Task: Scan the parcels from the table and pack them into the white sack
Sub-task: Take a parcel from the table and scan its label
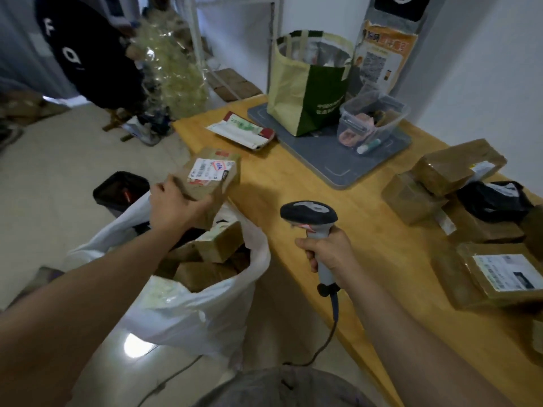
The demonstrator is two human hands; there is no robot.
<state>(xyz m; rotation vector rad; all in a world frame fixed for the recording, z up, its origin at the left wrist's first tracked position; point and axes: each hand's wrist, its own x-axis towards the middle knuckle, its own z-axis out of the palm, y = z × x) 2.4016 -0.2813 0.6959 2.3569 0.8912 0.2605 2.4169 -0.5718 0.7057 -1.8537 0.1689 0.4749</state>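
Your left hand grips a labelled brown parcel above the white sack; your right hand's fingers wrap the barcode scanner

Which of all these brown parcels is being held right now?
The labelled parcel gripped by the left hand, above the white sack. The rest lie in the sack or on the table; the right hand holds the scanner.

- Table mid strip bare btw mat and parcels piled at right edge.
- Far end blocked: bag, tub on mat; envelope beside.
- Sack mouth open but packed w/ boxes near rim.
- Bin just behind sack; floor left open.
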